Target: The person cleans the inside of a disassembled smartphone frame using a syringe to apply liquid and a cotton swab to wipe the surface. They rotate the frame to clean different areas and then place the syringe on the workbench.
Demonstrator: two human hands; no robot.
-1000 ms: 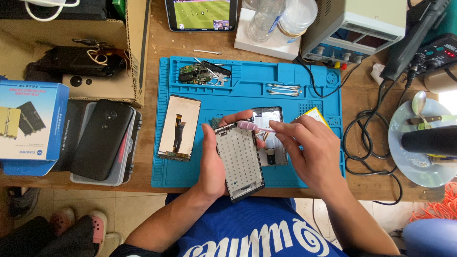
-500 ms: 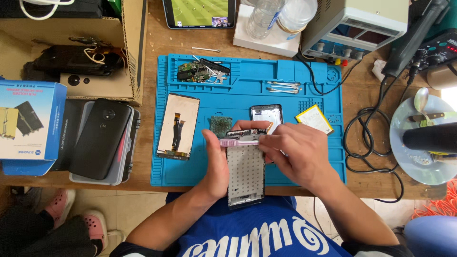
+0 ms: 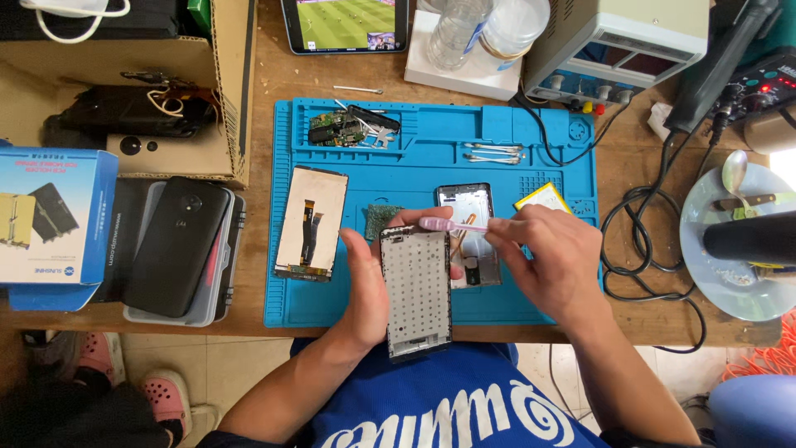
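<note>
phone frame (image 3: 416,290) gripped by left hand (image 3: 365,286), pink toothbrush (image 3: 452,225) by right hand (image 3: 551,257), above blue mat (image 3: 497,166).

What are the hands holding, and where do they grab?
Left hand grips the phone frame by its side edges. Right hand pinches the pink toothbrush by its handle.

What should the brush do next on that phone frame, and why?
Probably sweep down the frame. The right hand holds the pink brush with its head at the frame's top edge, while the left hand props the frame up, so the perforated face below looks unbrushed.
</note>
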